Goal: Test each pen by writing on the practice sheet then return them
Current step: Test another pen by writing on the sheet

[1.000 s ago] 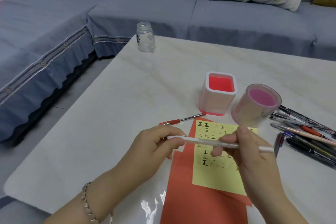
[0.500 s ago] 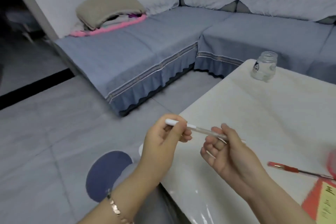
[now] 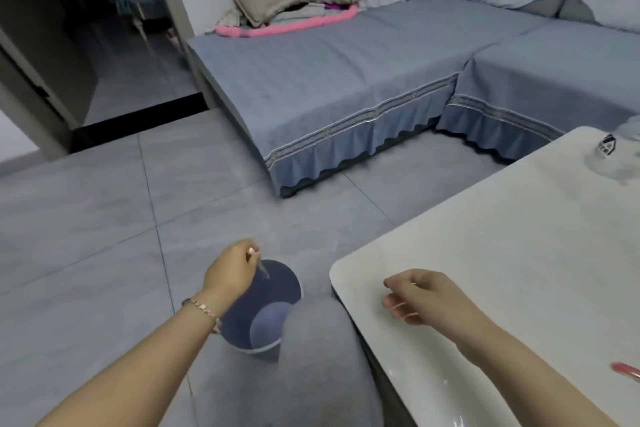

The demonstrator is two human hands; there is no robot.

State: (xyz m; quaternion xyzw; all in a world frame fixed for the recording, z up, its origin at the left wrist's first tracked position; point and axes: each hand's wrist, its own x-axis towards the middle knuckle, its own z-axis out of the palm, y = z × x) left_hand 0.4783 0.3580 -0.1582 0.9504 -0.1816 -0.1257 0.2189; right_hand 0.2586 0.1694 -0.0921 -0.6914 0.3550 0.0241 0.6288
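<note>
The left hand (image 3: 231, 267) pinches a thin white pen (image 3: 258, 262), its tip slanting down over the mouth of a dark blue bin (image 3: 277, 288) on the floor, at the hand's five o'clock. The right hand (image 3: 424, 295), at three o'clock from the left, hovers over the near corner of the white table (image 3: 502, 236) — fingers loosely curled, holding nothing. A red pen (image 3: 627, 370) lies at the frame's four o'clock edge, and a blurred clear jar (image 3: 620, 156) at two o'clock.
</note>
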